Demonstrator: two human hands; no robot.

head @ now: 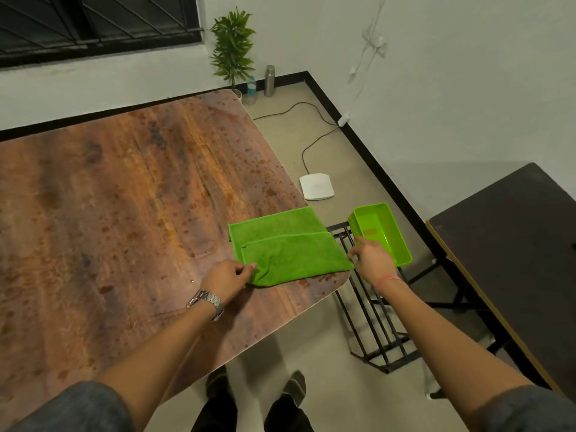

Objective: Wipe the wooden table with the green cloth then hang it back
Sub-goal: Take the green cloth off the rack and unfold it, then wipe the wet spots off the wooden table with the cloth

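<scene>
Head view, green cloth folded flat on wooden table corner — left hand, right hand each pinch an edge.

- The wooden desk carries a folded green cloth at its near right corner.
- The floor holds a white flat device.

No text, brand, number or sign can be read anywhere in the frame. The small bottle at upper centre carries a pale blue label, but it is too small and blurred to make out. The basket shows a faint reddish patch, also unreadable.
</scene>
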